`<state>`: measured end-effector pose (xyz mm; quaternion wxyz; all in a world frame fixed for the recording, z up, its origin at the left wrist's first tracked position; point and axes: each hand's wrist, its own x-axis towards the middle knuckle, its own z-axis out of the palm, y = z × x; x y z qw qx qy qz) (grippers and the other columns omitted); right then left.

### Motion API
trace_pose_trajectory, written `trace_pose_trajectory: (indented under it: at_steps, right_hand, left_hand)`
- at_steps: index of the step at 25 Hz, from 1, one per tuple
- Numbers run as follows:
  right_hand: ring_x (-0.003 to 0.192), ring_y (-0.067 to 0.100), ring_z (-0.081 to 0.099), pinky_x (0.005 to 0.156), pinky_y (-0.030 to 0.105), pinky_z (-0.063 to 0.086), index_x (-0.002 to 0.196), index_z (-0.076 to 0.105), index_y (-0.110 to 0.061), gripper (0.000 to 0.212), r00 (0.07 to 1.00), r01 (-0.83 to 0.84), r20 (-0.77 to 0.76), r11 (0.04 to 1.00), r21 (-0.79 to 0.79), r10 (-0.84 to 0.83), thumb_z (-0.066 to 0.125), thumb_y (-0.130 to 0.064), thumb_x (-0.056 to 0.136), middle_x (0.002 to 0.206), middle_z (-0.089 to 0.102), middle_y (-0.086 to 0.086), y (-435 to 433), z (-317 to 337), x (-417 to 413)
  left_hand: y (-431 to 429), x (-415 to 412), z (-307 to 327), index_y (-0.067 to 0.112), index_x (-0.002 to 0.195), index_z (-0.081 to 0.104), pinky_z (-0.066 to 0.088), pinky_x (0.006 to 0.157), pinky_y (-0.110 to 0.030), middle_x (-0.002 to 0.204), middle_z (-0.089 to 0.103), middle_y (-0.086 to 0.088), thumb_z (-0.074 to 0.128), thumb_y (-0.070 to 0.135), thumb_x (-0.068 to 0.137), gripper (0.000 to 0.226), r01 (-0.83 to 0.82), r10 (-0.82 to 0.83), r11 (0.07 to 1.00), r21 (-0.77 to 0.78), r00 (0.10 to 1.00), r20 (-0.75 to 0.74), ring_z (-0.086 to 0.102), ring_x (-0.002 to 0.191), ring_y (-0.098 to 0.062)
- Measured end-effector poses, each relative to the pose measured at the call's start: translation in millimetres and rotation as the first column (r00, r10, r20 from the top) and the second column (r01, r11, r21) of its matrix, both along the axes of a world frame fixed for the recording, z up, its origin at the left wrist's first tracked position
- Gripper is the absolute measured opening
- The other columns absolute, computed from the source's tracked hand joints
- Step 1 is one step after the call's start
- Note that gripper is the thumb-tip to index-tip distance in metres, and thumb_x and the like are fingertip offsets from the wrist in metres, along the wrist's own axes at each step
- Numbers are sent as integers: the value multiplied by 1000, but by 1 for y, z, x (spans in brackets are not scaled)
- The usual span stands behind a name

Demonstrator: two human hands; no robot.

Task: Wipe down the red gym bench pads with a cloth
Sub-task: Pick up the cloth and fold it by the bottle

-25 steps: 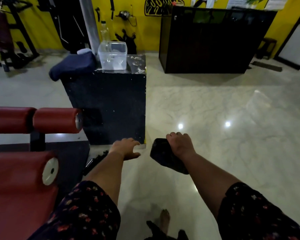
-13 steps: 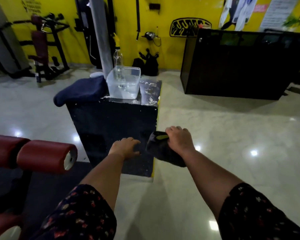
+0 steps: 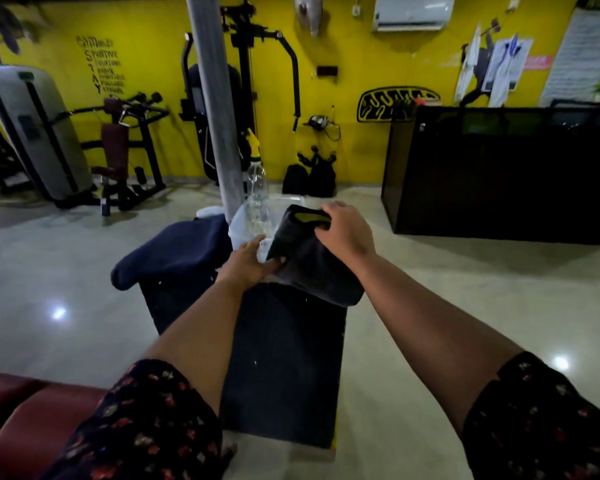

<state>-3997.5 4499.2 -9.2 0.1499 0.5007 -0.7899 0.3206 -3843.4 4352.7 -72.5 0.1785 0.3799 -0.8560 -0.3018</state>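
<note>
Over the black box's (image 3: 284,358) far edge, right hand (image 3: 343,230) grips the cloth (image 3: 312,268), left hand (image 3: 248,263) touching it; red pads (image 3: 39,414) lie back-left.

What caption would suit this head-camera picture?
Right hand grips a dark cloth over a clear tub; left hand touches the cloth.

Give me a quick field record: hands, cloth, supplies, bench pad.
right hand: grips the dark cloth at its top
left hand: fingers at the cloth's lower corner; grip unclear
cloth: hangs in front of the clear tub
black box top: tub, spray bottle, navy towel draped
red bench pad: lower left, untouched
</note>
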Motion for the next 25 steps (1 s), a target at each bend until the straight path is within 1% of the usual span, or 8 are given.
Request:
trace_pose_trajectory:
  at_steps: [3, 5, 8, 11, 15, 19, 21, 25]
  right_hand:
    - [97, 23, 61, 74, 27, 42, 112, 66, -18, 28, 963, -62, 253, 988, -143, 97, 61, -20, 84, 101, 65, 2, -49, 39, -16]
    - [89, 20, 61, 70, 24, 38, 108, 67, -16, 23, 915, -29, 385, 973, -231, 119, 59, -18, 86, 89, 63, -1, -74, 57, -29]
    - [82, 21, 57, 64, 26, 36, 91, 63, -17, 6, 807, 127, 580, 926, -355, 112, 57, -15, 89, 80, 59, 1, -98, 72, -52]
    - [83, 26, 60, 62, 30, 39, 73, 58, -18, 17, 618, 176, 741, 873, -455, 262, 58, -11, 89, 76, 60, 3, -121, 74, -74]
    - [83, 23, 58, 62, 27, 40, 98, 65, -1, 14, 502, 147, 801, 881, -449, 325, 55, -9, 93, 88, 61, 12, -151, 76, -94]
    - [70, 18, 55, 47, 16, 36, 98, 64, -4, 12, 735, 145, 672, 947, -286, 91, 58, -12, 92, 82, 57, 6, -176, 79, -118]
    - [83, 25, 60, 60, 23, 42, 102, 65, -5, 16, 852, 179, 523, 946, -269, -12, 58, -16, 92, 88, 63, 8, -192, 76, -126]
    - [104, 28, 63, 84, 31, 46, 122, 58, -6, 30, 947, 83, 317, 909, -409, 56, 57, -18, 95, 111, 67, 13, -219, 68, -116]
  left_hand:
    - [-39, -25, 32, 16, 133, 51, 50, 77, -14, 117, 63, 1, 66, 33, 92, 47, 65, 147, 901, 429, 884, -444, 57, 111, -16]
    - [-57, -39, 52, 17, 104, 62, 51, 60, -13, 85, 73, 6, 65, 26, 93, 15, 190, 194, 820, 541, 796, -573, 66, 90, -11]
    - [-92, -55, 68, 16, 102, 62, 57, 68, -26, 105, 69, -11, 73, 25, 84, 23, 392, 235, 695, 603, 668, -706, 67, 94, -21]
    - [-106, -64, 73, 11, 108, 62, 59, 65, -27, 102, 69, -11, 69, 21, 87, 25, 454, 397, 598, 660, 547, -737, 69, 89, -20]
    - [-110, -85, 79, 8, 115, 59, 61, 70, -30, 98, 74, -11, 70, 25, 84, 37, 489, 409, 563, 666, 535, -739, 71, 90, -21]
    - [-134, -112, 97, 12, 107, 58, 56, 70, -35, 94, 67, -8, 68, 27, 90, 25, 263, 485, 628, 732, 604, -633, 65, 86, -23]
    - [-150, -131, 104, 14, 113, 57, 54, 69, -37, 97, 65, -7, 67, 30, 91, 29, 192, 511, 647, 738, 609, -606, 62, 87, -25]
    - [-173, -172, 113, 20, 126, 57, 55, 62, -39, 111, 68, -8, 63, 49, 88, 48, 134, 564, 603, 787, 626, -539, 65, 93, -27]
